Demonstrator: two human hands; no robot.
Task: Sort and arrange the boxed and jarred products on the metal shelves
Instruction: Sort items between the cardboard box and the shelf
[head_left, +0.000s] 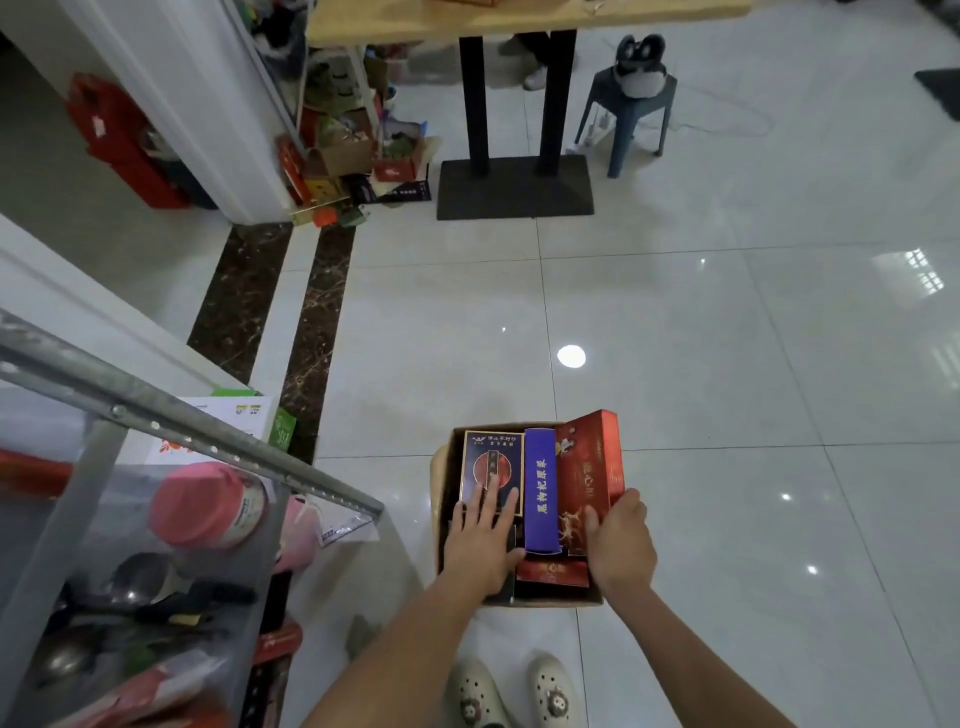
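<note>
Down by the person's clogs (511, 693), both hands are in the carton (439, 470) on the floor. The left hand (483, 540) lies flat with straight fingers on the dark box (491, 465) along the carton's left side, pressing it rather than gripping it. The right hand (618, 545) is wrapped round the near end of the red box (589, 462) at the right edge, thumb on its face. That box stands tilted, higher than its neighbours, so I'd say it is the one about to go. The blue box (540, 486) sits between the two, and a small red box (553, 570) lies along the near edge. So at least four boxes are still unshelved.

To the left, the metal shelf (182, 428) already holds a pink-lidded jar (208, 504) among mixed clutter, which looks unsorted. Far off by the wall, a heap of boxes (353, 161) waits; whether it belongs to the job I cannot tell. To my eye, most of the work is still ahead.
</note>
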